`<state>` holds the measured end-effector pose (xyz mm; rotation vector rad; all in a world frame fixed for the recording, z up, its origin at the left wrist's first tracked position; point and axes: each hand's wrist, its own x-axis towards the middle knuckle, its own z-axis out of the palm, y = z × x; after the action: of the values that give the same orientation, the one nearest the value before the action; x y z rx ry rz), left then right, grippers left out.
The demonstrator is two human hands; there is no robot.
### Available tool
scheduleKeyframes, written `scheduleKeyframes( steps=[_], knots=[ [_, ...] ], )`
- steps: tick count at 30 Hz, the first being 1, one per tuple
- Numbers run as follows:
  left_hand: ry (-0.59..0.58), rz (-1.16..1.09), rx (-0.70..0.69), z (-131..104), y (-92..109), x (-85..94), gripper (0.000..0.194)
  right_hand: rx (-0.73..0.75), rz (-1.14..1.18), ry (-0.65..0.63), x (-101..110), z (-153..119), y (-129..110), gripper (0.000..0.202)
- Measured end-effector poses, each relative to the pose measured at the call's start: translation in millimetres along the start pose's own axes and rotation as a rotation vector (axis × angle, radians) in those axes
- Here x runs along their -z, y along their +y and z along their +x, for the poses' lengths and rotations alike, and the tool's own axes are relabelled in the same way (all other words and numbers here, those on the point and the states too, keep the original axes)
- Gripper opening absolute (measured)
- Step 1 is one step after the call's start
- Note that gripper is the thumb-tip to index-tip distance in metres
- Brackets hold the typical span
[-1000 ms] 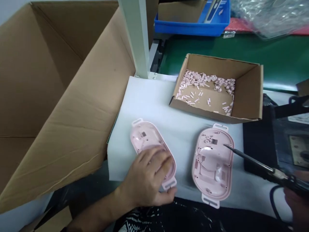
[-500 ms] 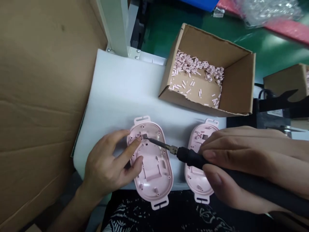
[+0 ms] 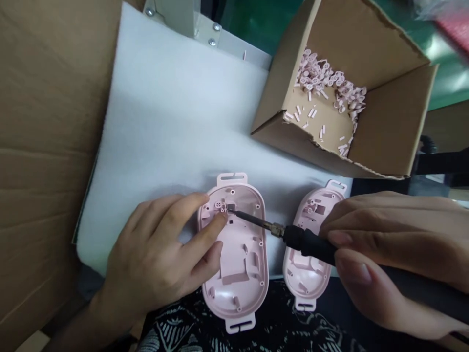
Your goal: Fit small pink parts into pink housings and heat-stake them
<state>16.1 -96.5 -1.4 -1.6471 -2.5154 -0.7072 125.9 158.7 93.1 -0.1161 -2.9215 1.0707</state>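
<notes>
Here the right hand [image 3: 395,259] pinches a matte black soldering iron [image 3: 309,243], the left hand [image 3: 157,254], fingers spread, touches the glossy oval plastic shell [image 3: 234,254] overhanging the fleecy white mat's [image 3: 176,107] near edge, a ragged cardboard box [image 3: 395,122] beyond.

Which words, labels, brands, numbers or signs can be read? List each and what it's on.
None can be read.
No readable lettering shows on the left pink shell, right pink shell, black tool or parts box.
Pale patch, far right: too blurred to tell.
</notes>
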Motion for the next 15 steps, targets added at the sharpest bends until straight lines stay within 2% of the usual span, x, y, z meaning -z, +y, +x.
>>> scheduleKeyframes(
  steps=[2,4,6,10,13,15],
  knots=[
    [-0.014,0.003,0.012,0.2,0.0,-0.1,0.035,-0.014,-0.042,-0.027,-0.2,3.8,-5.2,0.010],
    [-0.024,0.007,0.025,0.5,0.3,-0.1,0.033,-0.008,-0.078,0.011,0.0,7.5,-7.3,0.010],
    [-0.030,0.007,0.029,0.7,0.6,-0.3,0.033,0.007,-0.086,0.048,0.3,9.2,-6.5,0.009],
    [-0.024,-0.004,0.024,0.0,0.5,-1.3,0.033,0.035,-0.071,0.024,0.2,6.2,-1.3,0.007],
    [-0.018,-0.005,0.016,-0.7,-0.3,-2.2,0.035,0.016,-0.038,-0.006,-0.6,4.4,-1.1,0.018],
    [-0.012,-0.005,0.013,-0.7,-0.7,-2.6,0.035,0.064,-0.073,-0.026,-1.5,6.2,-3.6,0.021]
  ],
)
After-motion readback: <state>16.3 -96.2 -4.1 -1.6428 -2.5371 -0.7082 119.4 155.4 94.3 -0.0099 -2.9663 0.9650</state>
